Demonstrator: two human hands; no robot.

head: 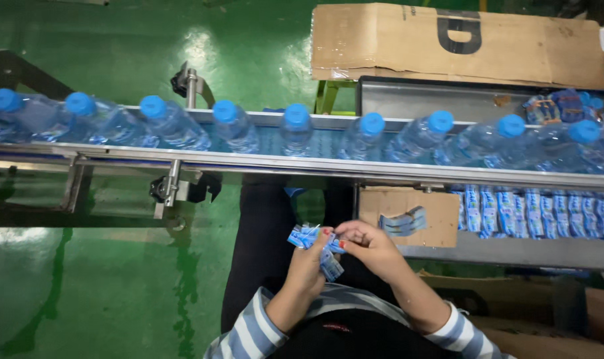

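Note:
My left hand (308, 266) and my right hand (368, 246) meet just below the conveyor, above my lap. Together they pinch a small bunch of blue-and-white label sleeves (315, 244), fanned out to the left and hanging down between the fingers. On the conveyor belt (202, 159) in front of me stands a row of several clear water bottles with blue caps, one bottle (295, 129) directly ahead of my hands. The bottles carry no labels that I can see.
A row of stacked label sleeves (535, 213) lies on a metal shelf at right, beside a cardboard piece (415, 216) with a few sleeves on it. A flattened cardboard box (461, 43) lies beyond the belt. The floor (82, 286) is glossy green.

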